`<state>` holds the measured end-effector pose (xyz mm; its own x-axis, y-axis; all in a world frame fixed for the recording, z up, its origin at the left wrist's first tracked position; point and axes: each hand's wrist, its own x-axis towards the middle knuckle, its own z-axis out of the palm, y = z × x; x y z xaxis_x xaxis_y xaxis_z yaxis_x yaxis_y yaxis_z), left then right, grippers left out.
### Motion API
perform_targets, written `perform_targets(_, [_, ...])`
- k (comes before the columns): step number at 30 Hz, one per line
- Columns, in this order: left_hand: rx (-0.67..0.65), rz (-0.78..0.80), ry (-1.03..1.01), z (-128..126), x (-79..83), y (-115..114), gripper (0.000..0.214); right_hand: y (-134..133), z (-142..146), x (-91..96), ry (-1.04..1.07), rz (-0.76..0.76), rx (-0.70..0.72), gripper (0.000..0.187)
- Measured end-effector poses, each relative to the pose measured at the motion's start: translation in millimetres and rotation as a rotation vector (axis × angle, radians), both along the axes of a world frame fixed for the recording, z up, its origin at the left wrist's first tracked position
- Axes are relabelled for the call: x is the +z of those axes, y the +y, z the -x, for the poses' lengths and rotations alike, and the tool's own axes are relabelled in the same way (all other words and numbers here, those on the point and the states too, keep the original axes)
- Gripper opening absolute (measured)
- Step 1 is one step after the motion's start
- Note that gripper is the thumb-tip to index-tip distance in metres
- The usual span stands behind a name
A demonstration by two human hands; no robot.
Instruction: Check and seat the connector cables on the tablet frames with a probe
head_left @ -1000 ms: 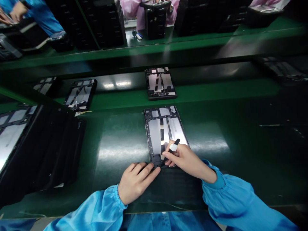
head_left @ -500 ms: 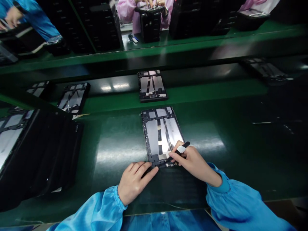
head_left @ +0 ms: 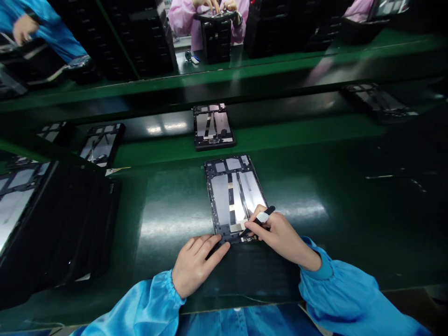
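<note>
An opened tablet (head_left: 220,196) lies face down on the green bench, its silver battery plates, black flex strips and dark frame showing. My left hand (head_left: 196,263) grips its lower left corner between thumb and forefinger, the other fingers curved alongside. My right hand (head_left: 276,233) holds slim black tweezers (head_left: 262,217) with a white band, slanted like a pen. Their tip touches down near the tablet's bottom edge, beside small circuit parts. Whether the tip pinches anything is too small to tell.
On the belt (head_left: 150,147) behind lies another opened tablet (head_left: 213,128); more sit left and right. A stack of black trays (head_left: 77,224) stands at my left. Beyond a green ledge (head_left: 210,77), co-workers in pink and blue sleeves work among tall black stacks.
The tablets on the belt have shifted slightly to the left. A co-worker's hand at the upper left has moved. My own hands, the tweezers and the tablet in front stay almost still.
</note>
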<state>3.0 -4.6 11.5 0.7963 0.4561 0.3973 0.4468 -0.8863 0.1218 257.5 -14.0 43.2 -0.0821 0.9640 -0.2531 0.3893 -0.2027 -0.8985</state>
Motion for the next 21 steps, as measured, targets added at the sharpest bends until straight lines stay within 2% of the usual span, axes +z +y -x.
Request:
perform_targets(10, [0.027,-0.031,0.081,-1.9,0.1,-0.8,0.038,0.8,0.7,1.7,-0.039,-0.006,-0.002,0.025])
perform_targets(17, [0.065,0.033,0.159,-18.1,3.9,0.0,0.042,-0.2,2.6,3.4,-0.110,-0.057,0.009,0.024])
perform_targets(19, [0.043,0.071,0.141,-17.6,5.1,1.3,0.041,-1.0,1.6,0.6,-0.092,-0.094,-0.027,0.024])
perform_targets(21, [0.021,0.108,0.085,-11.9,5.8,2.6,0.037,-1.3,-1.3,-5.4,-0.061,-0.182,-0.160,0.025])
